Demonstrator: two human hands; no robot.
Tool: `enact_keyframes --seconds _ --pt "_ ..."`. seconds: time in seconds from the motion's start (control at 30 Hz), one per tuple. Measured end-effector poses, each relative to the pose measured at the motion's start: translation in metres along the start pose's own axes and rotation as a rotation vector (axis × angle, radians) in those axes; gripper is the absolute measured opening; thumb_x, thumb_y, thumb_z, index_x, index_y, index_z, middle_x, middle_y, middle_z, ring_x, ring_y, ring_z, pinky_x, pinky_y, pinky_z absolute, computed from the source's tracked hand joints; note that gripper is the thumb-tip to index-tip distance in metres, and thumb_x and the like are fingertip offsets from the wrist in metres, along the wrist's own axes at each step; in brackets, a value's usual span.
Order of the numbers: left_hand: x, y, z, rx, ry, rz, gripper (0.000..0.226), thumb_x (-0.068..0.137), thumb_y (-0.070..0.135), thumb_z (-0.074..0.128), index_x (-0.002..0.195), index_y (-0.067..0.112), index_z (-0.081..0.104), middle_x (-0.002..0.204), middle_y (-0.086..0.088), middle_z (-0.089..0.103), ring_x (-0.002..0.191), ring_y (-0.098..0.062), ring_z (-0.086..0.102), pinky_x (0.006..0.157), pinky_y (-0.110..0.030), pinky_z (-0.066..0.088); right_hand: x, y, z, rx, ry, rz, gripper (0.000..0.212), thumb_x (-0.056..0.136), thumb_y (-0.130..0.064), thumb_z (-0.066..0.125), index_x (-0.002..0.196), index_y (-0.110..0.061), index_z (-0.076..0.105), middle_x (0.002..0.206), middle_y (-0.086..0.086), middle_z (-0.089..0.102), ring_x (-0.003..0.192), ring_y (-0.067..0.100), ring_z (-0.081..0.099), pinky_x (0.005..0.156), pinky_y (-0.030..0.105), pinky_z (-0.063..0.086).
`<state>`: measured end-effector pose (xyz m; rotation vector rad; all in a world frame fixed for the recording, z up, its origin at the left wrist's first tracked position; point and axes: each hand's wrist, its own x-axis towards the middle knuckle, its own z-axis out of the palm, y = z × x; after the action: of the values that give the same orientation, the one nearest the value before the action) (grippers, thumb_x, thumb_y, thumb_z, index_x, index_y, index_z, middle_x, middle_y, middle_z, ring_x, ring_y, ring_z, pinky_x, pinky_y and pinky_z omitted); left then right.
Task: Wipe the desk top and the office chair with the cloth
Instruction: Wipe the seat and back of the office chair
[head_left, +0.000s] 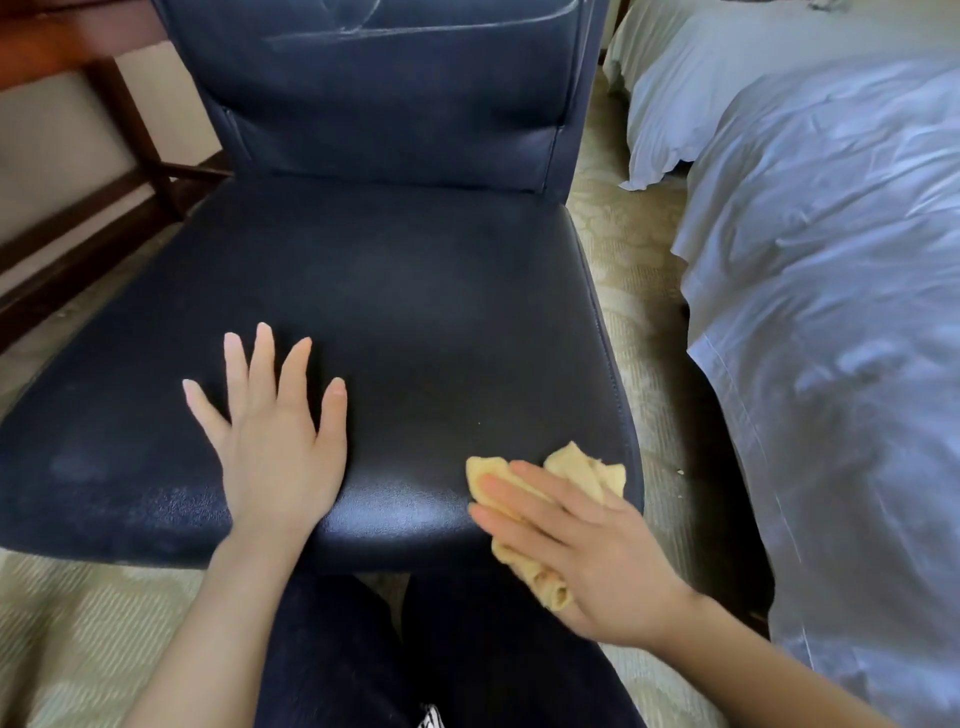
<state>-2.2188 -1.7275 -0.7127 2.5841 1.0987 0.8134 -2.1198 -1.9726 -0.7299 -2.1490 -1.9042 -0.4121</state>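
A dark blue leather office chair (395, 291) fills the middle of the view, its seat facing me and its backrest rising behind. My left hand (275, 441) lies flat on the front left of the seat, fingers spread, holding nothing. My right hand (576, 551) presses a crumpled yellow cloth (582, 467) onto the seat's front right corner, at the edge. Part of the cloth is hidden under my palm. The desk shows only as dark wooden legs and a rail (119, 171) at the upper left; its top is out of view.
A bed with a rumpled white duvet (821, 260) runs along the right side, close to the chair. Patterned beige carpet (634, 312) covers the narrow gap between them. My dark-trousered legs (415, 649) stand at the seat's front edge.
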Motion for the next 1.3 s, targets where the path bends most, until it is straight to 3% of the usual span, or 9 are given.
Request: enact_keyframes --seconds 0.17,0.3,0.37,0.5,0.63,0.83,1.0,1.17,1.3 --pt "-0.002 0.001 0.003 -0.003 -0.001 0.024 0.046 0.097 0.031 0.044 0.139 0.012 0.044 0.156 -0.010 0.024 0.147 -0.023 0.002 0.113 -0.055 -0.009 0.012 0.031 -0.011 0.327 0.192 0.250 0.038 0.092 -0.026 0.049 0.127 -0.018 0.060 0.139 -0.007 0.051 0.129 0.014 0.047 0.103 0.032 0.040" --pt "-0.002 0.001 0.004 -0.014 0.022 0.046 0.047 0.098 0.036 0.037 0.136 0.011 0.047 0.154 -0.008 0.030 0.147 -0.023 0.004 0.114 -0.053 -0.006 0.036 0.067 -0.020 0.545 0.170 0.448 0.038 0.094 -0.040 0.044 0.129 -0.030 0.053 0.131 -0.022 0.054 0.127 0.003 0.044 0.108 0.019 0.029" --pt "-0.002 0.000 0.003 -0.019 0.027 0.054 0.052 0.094 0.038 0.033 0.135 0.011 0.049 0.152 -0.007 0.034 0.147 -0.023 0.005 0.114 -0.052 -0.005 0.051 0.094 -0.016 0.558 0.130 0.508 0.032 0.095 -0.038 0.044 0.126 -0.035 0.052 0.134 -0.027 0.047 0.129 -0.001 0.039 0.110 0.014 0.022" --pt "0.000 -0.006 0.002 -0.033 0.034 0.073 0.052 0.093 0.038 0.034 0.134 0.011 0.051 0.149 -0.006 0.039 0.147 -0.023 0.008 0.115 -0.048 -0.004 0.083 0.153 -0.003 0.525 0.022 0.641 0.036 0.100 -0.024 0.043 0.134 -0.019 0.053 0.145 -0.011 0.041 0.136 0.009 0.035 0.117 0.032 0.020" --pt "0.005 -0.017 -0.001 -0.036 0.028 0.096 0.052 0.092 0.037 0.035 0.133 0.010 0.052 0.148 -0.007 0.041 0.147 -0.022 0.010 0.116 -0.045 -0.005 0.115 0.191 0.004 0.422 -0.070 0.698 0.041 0.101 -0.029 0.038 0.140 -0.018 0.046 0.150 -0.004 0.037 0.138 0.014 0.033 0.111 0.023 0.018" --pt "0.018 -0.041 -0.009 -0.003 -0.007 0.142 0.051 0.092 0.035 0.035 0.132 0.009 0.053 0.145 -0.008 0.044 0.146 -0.021 0.013 0.115 -0.046 -0.005 0.143 0.189 0.015 0.422 0.066 0.873 0.033 0.099 -0.025 0.041 0.124 -0.009 0.056 0.130 0.006 0.055 0.122 0.024 0.047 0.095 0.026 0.030" --pt "0.029 -0.061 -0.018 0.075 -0.012 0.106 0.043 0.095 0.026 0.036 0.132 0.011 0.051 0.143 -0.009 0.046 0.144 -0.025 0.018 0.112 -0.058 -0.003 0.127 0.138 0.017 0.313 0.230 0.798 0.025 0.097 -0.018 0.042 0.105 0.001 0.056 0.108 0.012 0.062 0.100 0.027 0.053 0.086 0.040 0.039" --pt "0.031 -0.064 -0.028 0.112 0.015 0.052 0.039 0.093 0.012 0.052 0.132 0.010 0.050 0.144 -0.015 0.043 0.141 -0.035 0.020 0.107 -0.072 0.008 0.103 0.071 0.011 0.402 0.367 0.663 0.022 0.095 -0.011 0.048 0.108 0.003 0.059 0.104 0.004 0.066 0.094 0.005 0.045 0.079 0.020 0.030" --pt "0.027 -0.030 -0.030 0.041 -0.075 0.221 0.042 0.092 0.017 0.055 0.133 0.013 0.051 0.149 -0.010 0.037 0.144 -0.027 0.018 0.111 -0.060 0.001 0.087 0.009 0.021 0.400 0.439 0.548 0.032 0.095 -0.015 0.046 0.122 -0.008 0.062 0.130 0.000 0.059 0.124 0.011 0.045 0.106 0.011 0.023"
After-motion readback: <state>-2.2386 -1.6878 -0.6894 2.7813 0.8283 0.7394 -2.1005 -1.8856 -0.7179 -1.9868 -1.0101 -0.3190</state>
